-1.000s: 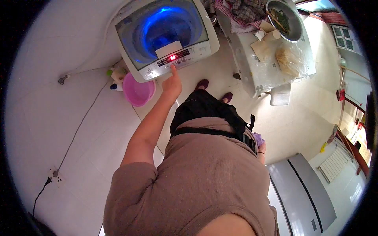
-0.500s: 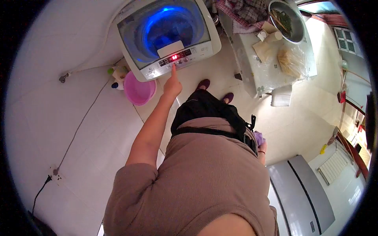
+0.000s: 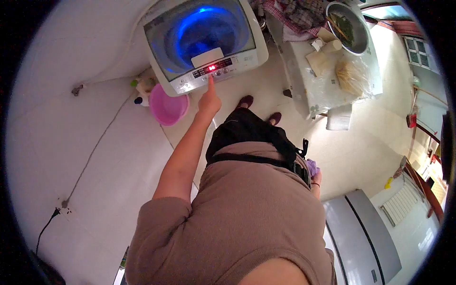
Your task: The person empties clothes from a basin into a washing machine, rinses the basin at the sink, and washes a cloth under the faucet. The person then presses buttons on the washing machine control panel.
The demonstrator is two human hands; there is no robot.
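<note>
My left hand reaches to the control panel of a white top-loading washing machine. Its index finger is stretched out with the tip at the buttons below a lit red display, and the other fingers are curled with nothing in them. Blue light glows inside the drum under the machine's see-through lid. Down beside my right hip, my right hand is closed around a bunched purple cloth; my body hides part of this hand.
A pink basin and bottles stand left of the machine. On the covered table at right are cloths, a metal bowl with greens and a plastic bag. A grey fridge stands lower right. Cords run along the left wall.
The view has shifted slightly, so the machine appears a little further right. My left index finger stays at the panel, and my right hand keeps its hold on the purple cloth.
</note>
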